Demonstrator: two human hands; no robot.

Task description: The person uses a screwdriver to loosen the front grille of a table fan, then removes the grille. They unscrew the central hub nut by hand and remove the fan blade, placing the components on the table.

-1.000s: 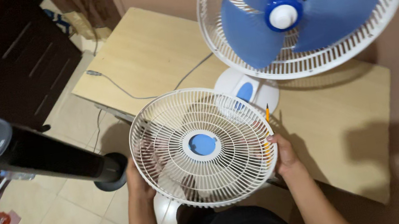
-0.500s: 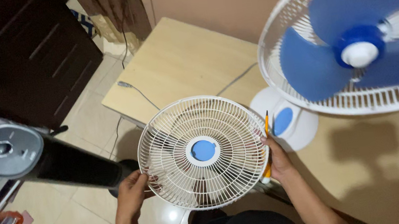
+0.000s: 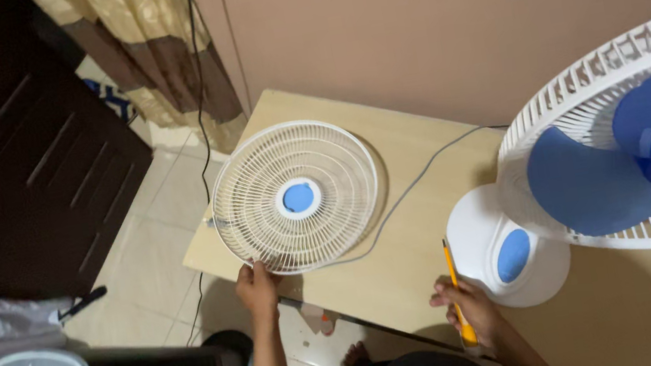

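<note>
A: What do the fingers hold?
B: Left hand (image 3: 257, 285) pinches the fan grille's (image 3: 296, 197) near rim, flat on the worktop (image 3: 407, 257) (steadying it). Right hand (image 3: 467, 308) grips a pencil (image 3: 454, 289), beside the fan (image 3: 605, 191).

Bare tabletop (image 3: 408, 261) between grille (image 3: 295, 196) and fan base (image 3: 503, 250) (cord (image 3: 420, 177) crosses it)
</note>
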